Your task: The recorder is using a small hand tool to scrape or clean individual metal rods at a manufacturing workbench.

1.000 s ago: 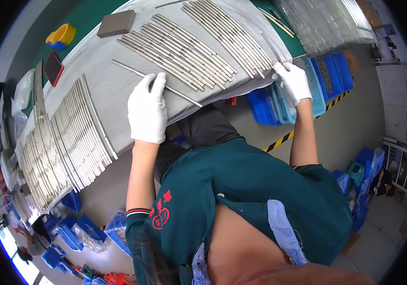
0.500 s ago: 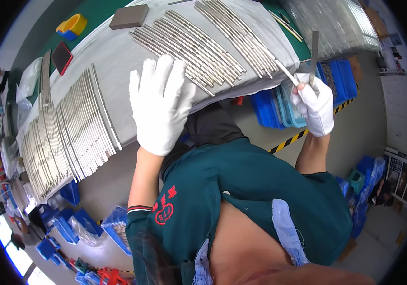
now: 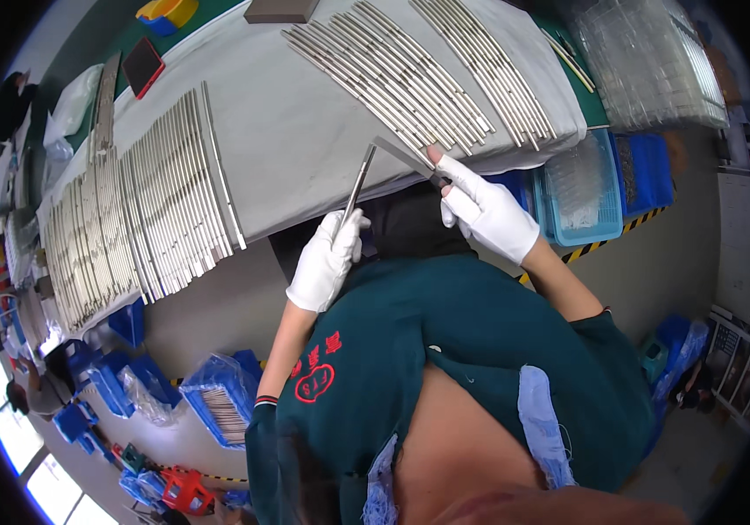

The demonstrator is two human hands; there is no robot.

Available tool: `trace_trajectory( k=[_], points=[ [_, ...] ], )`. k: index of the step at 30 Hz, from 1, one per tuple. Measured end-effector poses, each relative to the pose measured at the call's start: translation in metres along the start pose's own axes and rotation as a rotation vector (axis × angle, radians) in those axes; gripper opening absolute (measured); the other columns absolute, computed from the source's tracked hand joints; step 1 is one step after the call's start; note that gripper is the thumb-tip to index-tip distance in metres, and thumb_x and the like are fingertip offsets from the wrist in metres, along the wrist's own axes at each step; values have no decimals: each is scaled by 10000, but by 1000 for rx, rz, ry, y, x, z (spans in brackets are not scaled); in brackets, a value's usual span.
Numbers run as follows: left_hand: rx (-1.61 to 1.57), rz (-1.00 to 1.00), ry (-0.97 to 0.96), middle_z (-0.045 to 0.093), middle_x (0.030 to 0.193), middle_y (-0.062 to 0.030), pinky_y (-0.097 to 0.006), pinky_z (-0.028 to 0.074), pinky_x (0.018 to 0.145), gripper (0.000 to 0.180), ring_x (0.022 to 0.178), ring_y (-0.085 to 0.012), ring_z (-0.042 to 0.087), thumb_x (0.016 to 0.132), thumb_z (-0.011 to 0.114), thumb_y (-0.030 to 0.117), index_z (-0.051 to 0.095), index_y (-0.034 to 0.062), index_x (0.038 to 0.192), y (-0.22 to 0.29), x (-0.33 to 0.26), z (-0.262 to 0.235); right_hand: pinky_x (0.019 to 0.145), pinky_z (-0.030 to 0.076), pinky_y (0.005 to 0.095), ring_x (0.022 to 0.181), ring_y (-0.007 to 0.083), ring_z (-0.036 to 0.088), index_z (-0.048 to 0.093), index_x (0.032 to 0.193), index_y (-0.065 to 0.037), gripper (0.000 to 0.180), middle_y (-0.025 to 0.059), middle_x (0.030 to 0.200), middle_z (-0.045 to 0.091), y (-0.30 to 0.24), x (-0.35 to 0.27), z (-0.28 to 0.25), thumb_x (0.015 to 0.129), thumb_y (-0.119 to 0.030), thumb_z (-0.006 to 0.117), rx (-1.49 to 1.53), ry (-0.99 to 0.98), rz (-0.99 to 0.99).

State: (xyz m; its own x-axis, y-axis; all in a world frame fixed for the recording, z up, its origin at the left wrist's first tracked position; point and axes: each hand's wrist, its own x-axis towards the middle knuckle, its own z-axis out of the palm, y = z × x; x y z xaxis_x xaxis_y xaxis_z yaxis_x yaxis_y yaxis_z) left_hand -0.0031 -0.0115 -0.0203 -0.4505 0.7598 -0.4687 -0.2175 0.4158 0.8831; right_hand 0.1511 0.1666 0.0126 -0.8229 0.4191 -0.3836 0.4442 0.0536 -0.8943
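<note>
My left hand [image 3: 326,264], in a white glove, is closed round the lower part of a thin silver metal rod [image 3: 359,182] that slants up and away from it. My right hand [image 3: 490,210] wears a white glove with bare fingertips showing. It grips a flat grey file-like strip [image 3: 405,157] near its dark end. The strip's far tip meets, or nearly meets, the rod's upper end; contact is hard to tell. Just beyond my right hand, a row of similar rods [image 3: 392,77] lies on the white cloth [image 3: 261,131].
More rods lie at right [image 3: 488,74] and in a dense group at left [image 3: 165,192]. A red-edged phone [image 3: 143,67], a brown block [image 3: 280,10] and a yellow-blue holder [image 3: 167,15] lie farther back. Blue bins [image 3: 646,171] and a light-blue basket [image 3: 583,234] stand right of the table.
My left hand has come down from over the cloth and closed on a rod, which my right hand held before. My right hand has moved left with the strip, now tilted toward the rod.
</note>
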Motion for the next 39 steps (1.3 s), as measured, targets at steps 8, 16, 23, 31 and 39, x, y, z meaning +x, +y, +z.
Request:
trace_trajectory(
  k=[8, 16, 23, 31, 39],
  points=[
    [-431, -373, -66, 436, 505, 12, -190, 245, 327, 331, 363, -37, 325, 951, 461, 332, 592, 29, 922, -5, -7, -6, 431, 451, 256, 399, 133, 522, 526, 1264, -275, 414, 6, 506, 540, 32, 9, 16, 883, -113, 509, -705, 204, -338],
    [-268, -218, 77, 561, 653, -9, -185, 319, 405, 384, 427, -39, 395, 896, 563, 146, 515, 65, 1269, -10, -10, -4, 397, 418, 290, 387, 185, 510, 571, 1216, -235, 400, 40, 479, 517, 29, 7, 12, 830, -131, 599, -776, 202, -529],
    [372, 264, 291, 583, 869, 21, -183, 421, 641, 377, 693, -44, 472, 872, 584, 38, 569, 139, 1234, -35, -12, 3, 370, 395, 322, 385, 230, 492, 593, 1180, -302, 405, 69, 486, 488, 15, 21, 25, 801, -165, 634, -955, 244, -545],
    [219, 170, 256, 587, 888, 19, -179, 418, 627, 383, 671, -48, 469, 877, 567, 25, 560, 136, 1243, -32, -14, 6, 382, 408, 339, 392, 245, 504, 565, 1211, -293, 433, 81, 488, 497, 28, 19, 23, 806, -153, 628, -896, 215, -528],
    [118, 154, 261, 574, 808, 8, -196, 425, 591, 363, 614, -52, 465, 879, 575, 64, 567, 147, 1232, -34, -10, 8, 393, 399, 336, 395, 251, 495, 579, 1205, -236, 419, 94, 495, 492, 35, 17, 26, 806, -117, 624, -746, 216, -551]
  ],
)
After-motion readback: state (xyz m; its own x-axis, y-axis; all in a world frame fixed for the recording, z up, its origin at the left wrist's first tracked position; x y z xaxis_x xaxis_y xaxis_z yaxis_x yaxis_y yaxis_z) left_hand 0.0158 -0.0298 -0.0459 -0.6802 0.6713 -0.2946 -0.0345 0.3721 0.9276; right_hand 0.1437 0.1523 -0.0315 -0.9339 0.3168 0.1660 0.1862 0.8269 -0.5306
